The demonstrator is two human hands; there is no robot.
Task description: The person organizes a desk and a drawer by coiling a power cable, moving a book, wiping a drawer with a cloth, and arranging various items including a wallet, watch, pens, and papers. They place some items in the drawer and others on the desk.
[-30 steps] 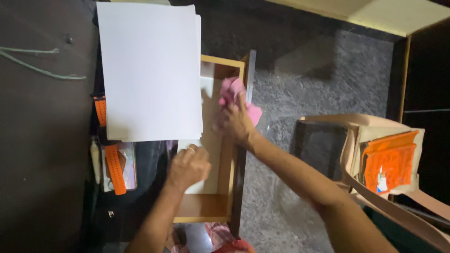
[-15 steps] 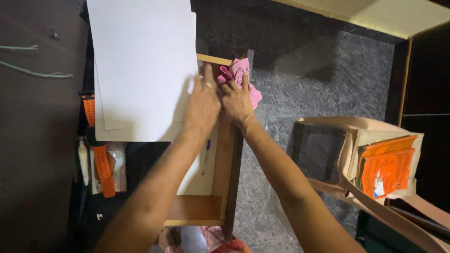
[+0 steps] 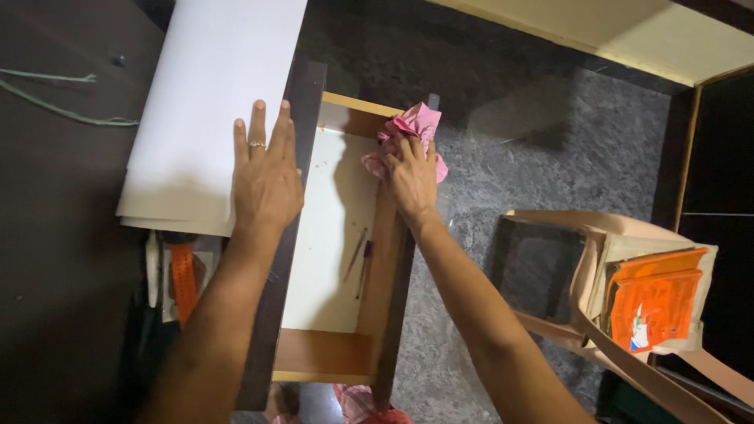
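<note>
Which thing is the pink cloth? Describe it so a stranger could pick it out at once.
Start at the open wooden drawer in the middle of the view, lined with white paper. At its far right corner, the right hand presses a crumpled pink cloth against the rim. It is the only pink, soft thing there; the left hand lies flat on stiff white sheets beside the drawer.
</note>
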